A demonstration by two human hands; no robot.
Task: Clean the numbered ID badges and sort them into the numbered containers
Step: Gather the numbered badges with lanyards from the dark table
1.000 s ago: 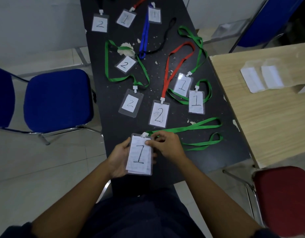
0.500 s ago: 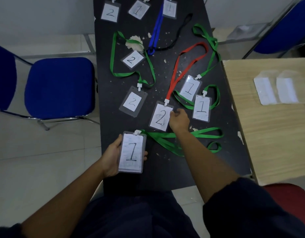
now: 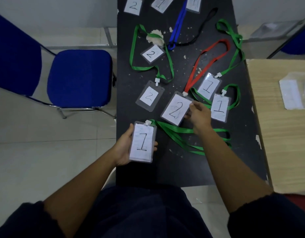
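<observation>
Black crumb-flecked tabletop (image 3: 165, 169): right hand (image 3: 199, 115) fingers (image 3: 191, 104) pinch the clear plastic red-lanyard badge marked 2 (image 3: 175, 109) at their nine o'clock (long axis toward one o'clock); left hand (image 3: 123, 148) grips the green-lanyard badge marked 1 (image 3: 142, 141).

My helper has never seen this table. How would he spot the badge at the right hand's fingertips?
On the black table, look near the middle. The badge reads 2 and, alone among its neighbours, hangs on a red lanyard.

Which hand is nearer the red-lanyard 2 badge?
Right. The right hand pinches the right edge of the red-lanyard 2 badge; the left hand is lower left, holding a 1 badge.
</observation>
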